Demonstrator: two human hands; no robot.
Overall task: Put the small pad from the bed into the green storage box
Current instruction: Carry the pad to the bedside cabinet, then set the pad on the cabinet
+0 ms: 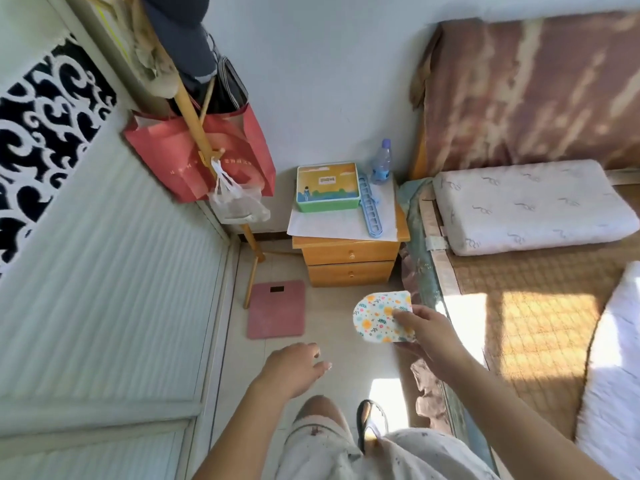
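Observation:
My right hand (427,336) holds the small pad (375,315), a white half-round piece with a flower print, in the air over the floor beside the bed (533,306). The green storage box (327,187) stands with its lid shut on the wooden nightstand (349,252), further ahead of the pad. My left hand (294,367) hovers lower left of the pad, empty, with fingers loosely spread.
A blue rack (370,206) and a water bottle (381,162) stand right of the box. A pink scale (276,309) lies on the floor. A coat stand with a red bag (194,150) and a plastic bag is at the left. A pillow (530,206) lies on the bed.

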